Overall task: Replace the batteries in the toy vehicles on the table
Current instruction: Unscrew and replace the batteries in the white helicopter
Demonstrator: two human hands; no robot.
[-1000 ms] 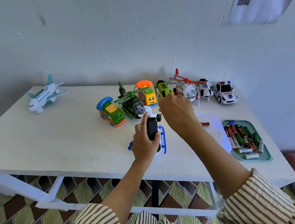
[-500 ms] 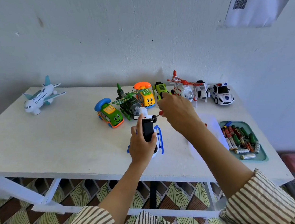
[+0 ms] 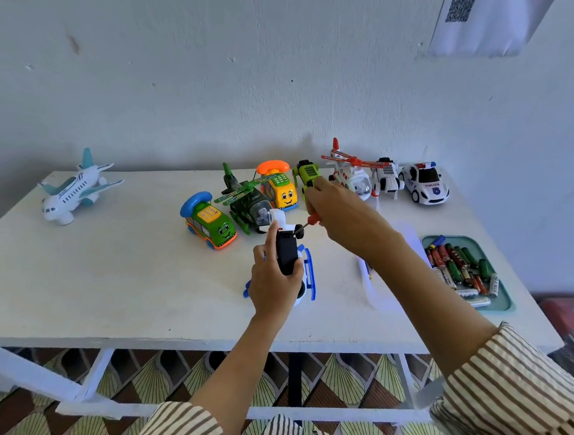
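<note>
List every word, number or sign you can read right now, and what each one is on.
"POLICE": on the bonnet of the white police car.
QR code, with no words legible: on the paper sheet on the wall.
Labels on the batteries in the tray: too small to read.
Keypads on the green phone car and the yellow phone car: blurred.

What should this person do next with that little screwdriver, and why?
Probably twist the screwdriver to loosen a screw: the right hand holds its tip against the black underside of the toy helicopter, which the left hand grips upside down, and that underside looks still closed.
</note>
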